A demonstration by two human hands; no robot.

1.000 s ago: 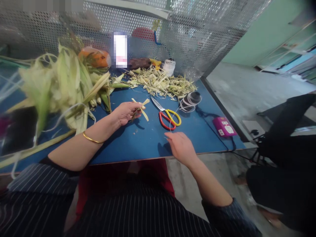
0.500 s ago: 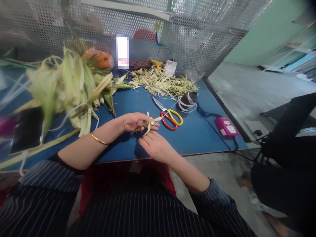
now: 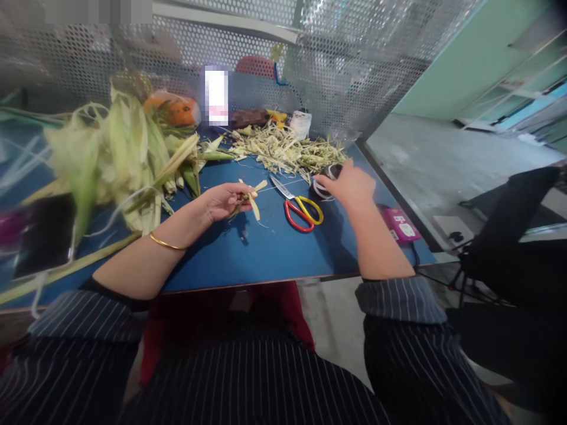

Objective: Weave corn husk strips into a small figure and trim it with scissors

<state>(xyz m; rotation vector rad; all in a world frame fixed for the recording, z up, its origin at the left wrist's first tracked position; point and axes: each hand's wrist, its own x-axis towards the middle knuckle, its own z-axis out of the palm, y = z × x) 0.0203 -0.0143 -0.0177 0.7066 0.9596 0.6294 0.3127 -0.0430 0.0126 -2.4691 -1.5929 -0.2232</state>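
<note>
Pinched in my left hand (image 3: 224, 202) is a small bundle of corn husk strips (image 3: 253, 200), its pale ends sticking out past the fingertips. A thin white thread (image 3: 283, 186) runs from the bundle across the scissors to a dark spool (image 3: 319, 188) wound with white cord. My right hand (image 3: 352, 184) is closed on the spool from above and covers much of it. Between the hands lie scissors (image 3: 303, 212) with one red and one yellow handle, blades pointing away to the left.
Corn husks (image 3: 128, 141) are heaped at the left beside a dark phone (image 3: 44, 236). Shredded husk scraps (image 3: 287, 147) lie along the back under a perforated metal screen (image 3: 212, 35). A purple power socket box (image 3: 402, 225) sits near the right edge of the blue table (image 3: 266, 260).
My right hand has left the husk bundle, moved right and taken hold of the spool. My left hand has shifted slightly left with the bundle, and the thread now stretches between them.
</note>
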